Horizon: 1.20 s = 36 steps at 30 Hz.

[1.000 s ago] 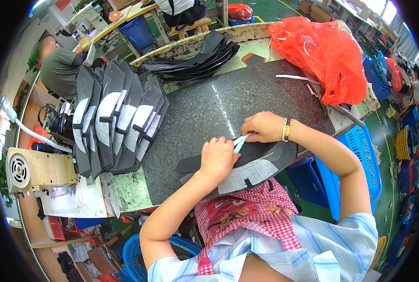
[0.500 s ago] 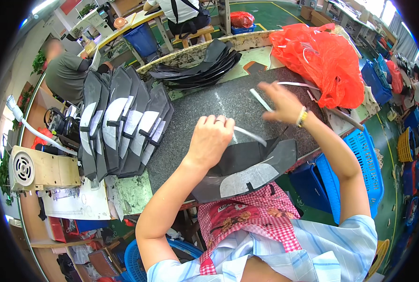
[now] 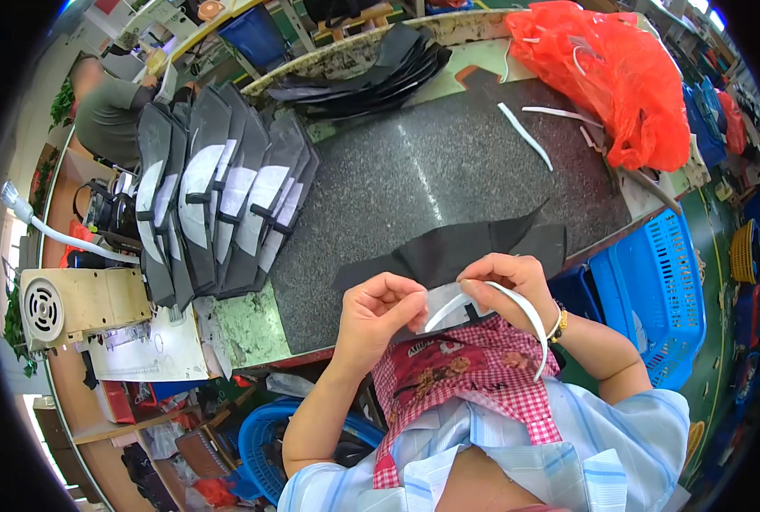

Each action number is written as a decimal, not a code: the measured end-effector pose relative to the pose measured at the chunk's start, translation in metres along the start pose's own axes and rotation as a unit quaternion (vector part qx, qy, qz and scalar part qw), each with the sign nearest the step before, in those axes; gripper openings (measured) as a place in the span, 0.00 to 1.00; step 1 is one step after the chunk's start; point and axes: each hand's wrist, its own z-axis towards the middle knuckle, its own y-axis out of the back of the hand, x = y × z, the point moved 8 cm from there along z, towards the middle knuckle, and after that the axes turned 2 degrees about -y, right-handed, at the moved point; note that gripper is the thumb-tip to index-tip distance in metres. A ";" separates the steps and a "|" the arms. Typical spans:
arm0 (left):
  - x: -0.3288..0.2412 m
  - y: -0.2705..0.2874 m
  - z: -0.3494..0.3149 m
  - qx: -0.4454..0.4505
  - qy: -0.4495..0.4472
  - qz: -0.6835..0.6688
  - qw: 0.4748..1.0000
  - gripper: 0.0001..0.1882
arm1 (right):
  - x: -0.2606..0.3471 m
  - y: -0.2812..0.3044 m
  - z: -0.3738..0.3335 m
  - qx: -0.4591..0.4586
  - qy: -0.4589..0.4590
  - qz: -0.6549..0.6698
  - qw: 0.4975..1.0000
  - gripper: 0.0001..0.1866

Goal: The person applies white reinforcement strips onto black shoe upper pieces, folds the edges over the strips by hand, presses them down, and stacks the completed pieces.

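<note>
A white strip (image 3: 516, 309) loops from my right hand (image 3: 508, 286) at the tabletop (image 3: 414, 171) edge; my left hand (image 3: 380, 311) pinches its end against a black panel (image 3: 448, 252). Peeling step, I judge; next needs steady pull.

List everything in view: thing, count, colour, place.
black fabric piece: one, near table edge, under both hands
white strip: one, held in both hands
stack of black-and-white pieces: one, fanned, table left
black pieces pile: one, far edge
loose white strips: several, table right
red plastic bag: one, far right
blue crate: one, right of table
table: one, dark speckled
left hand: pinching strip
right hand: pinching strip
</note>
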 end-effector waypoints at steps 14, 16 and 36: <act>0.003 0.058 -0.025 -0.248 -0.005 0.223 0.943 0.05 | 0.010 0.006 0.001 -0.017 0.053 -0.245 0.968 0.07; 0.016 0.067 -0.024 -0.261 0.054 0.220 0.938 0.05 | 0.000 -0.002 0.000 -0.007 0.049 -0.287 0.957 0.07; 0.010 -0.078 -0.005 -0.066 -0.299 0.762 0.571 0.21 | -0.023 0.007 0.020 0.000 -0.011 -0.388 0.922 0.11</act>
